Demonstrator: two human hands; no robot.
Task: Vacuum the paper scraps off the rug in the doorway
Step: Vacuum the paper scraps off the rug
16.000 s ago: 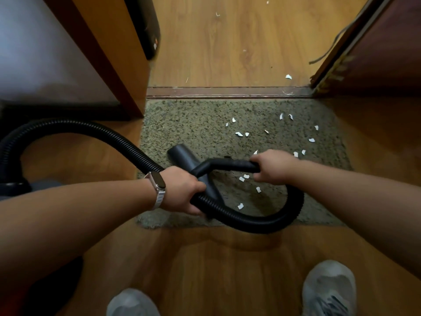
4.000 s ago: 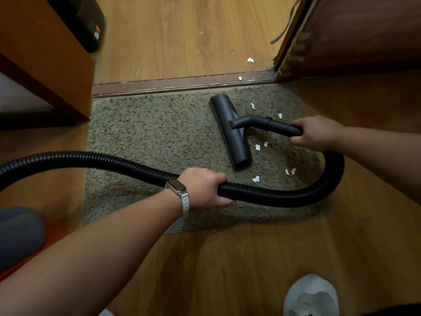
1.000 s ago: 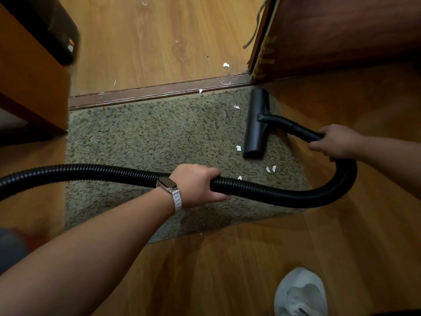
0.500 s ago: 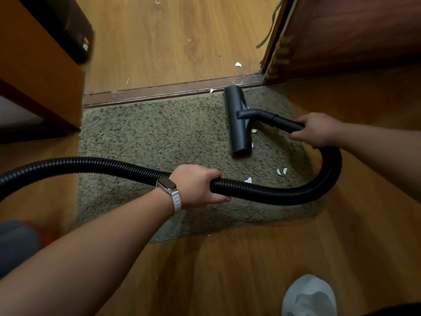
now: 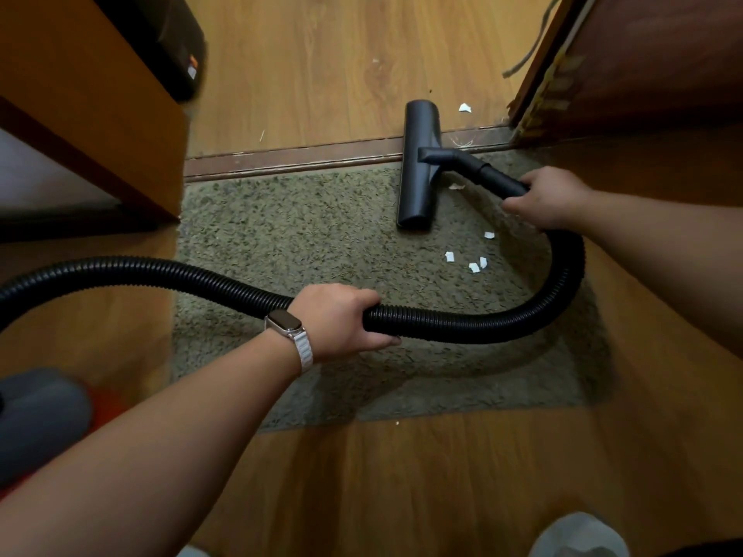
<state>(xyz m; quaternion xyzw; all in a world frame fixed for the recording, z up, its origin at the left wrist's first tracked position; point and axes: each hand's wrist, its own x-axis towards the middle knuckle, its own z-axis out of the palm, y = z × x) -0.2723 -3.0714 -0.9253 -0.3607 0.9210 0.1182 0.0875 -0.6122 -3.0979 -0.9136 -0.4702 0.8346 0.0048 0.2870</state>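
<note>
A grey-green shaggy rug [image 5: 313,235] lies in the doorway. The black vacuum floor nozzle [image 5: 418,166] lies lengthwise across the brown threshold strip [image 5: 289,158], its far end on the wooden floor beyond. My right hand [image 5: 546,197] grips the black tube behind the nozzle. My left hand [image 5: 341,315], with a watch on the wrist, grips the ribbed black hose [image 5: 169,275] over the rug. Several white paper scraps [image 5: 468,261] lie on the rug right of the nozzle. One scrap [image 5: 456,186] sits beside the nozzle, another scrap [image 5: 464,108] on the floor past the threshold.
An orange wooden cabinet [image 5: 92,106] stands at the left, a dark door [image 5: 643,62] at the right. The grey and red vacuum body [image 5: 36,420] sits at lower left. My shoe [image 5: 579,536] is at the bottom right. A black box [image 5: 169,42] stands past the cabinet.
The nozzle has been pushed forward from the rug's far edge over the threshold onto the wooden floor. My right hand moved forward with the tube. My left hand keeps its grip on the hose.
</note>
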